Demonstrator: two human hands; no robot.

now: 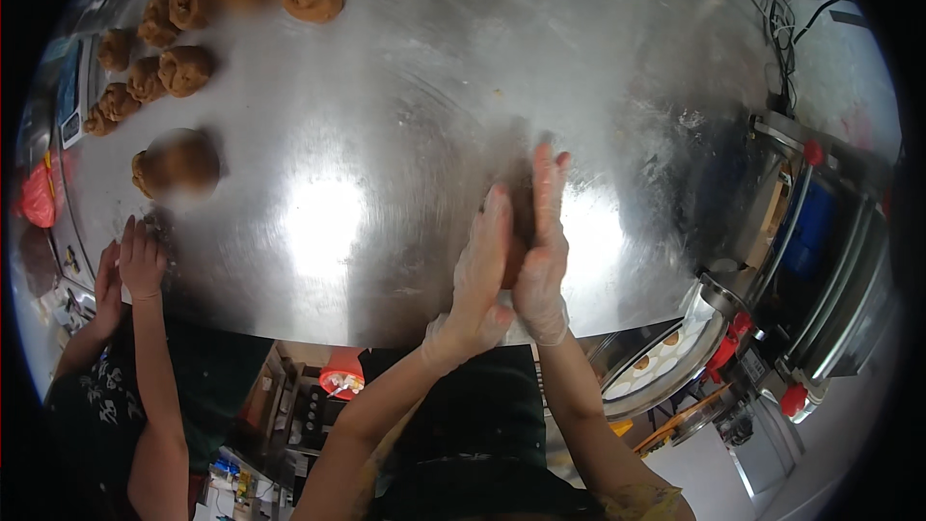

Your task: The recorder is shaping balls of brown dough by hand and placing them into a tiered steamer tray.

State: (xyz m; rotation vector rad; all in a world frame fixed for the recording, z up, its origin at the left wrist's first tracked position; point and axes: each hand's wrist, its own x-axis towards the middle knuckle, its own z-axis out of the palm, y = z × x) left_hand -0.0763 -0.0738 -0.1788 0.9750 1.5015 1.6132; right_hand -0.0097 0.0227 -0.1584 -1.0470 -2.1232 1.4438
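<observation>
My left hand and my right hand, both in thin clear gloves, stand upright with palms facing each other over the near edge of the metal table. Between the palms a piece of brown dough is pressed, mostly hidden by my hands. Fingers on both hands are stretched out, pointing away from me. At the far left, several lumps of brown dough sit in rows. One larger lump is nearer and looks blurred.
A co-worker's hands rest at the table's left near edge. Right of the table stands a machine with metal bars and red knobs, beside a round tray holding pale round pieces. Cables hang at the far right.
</observation>
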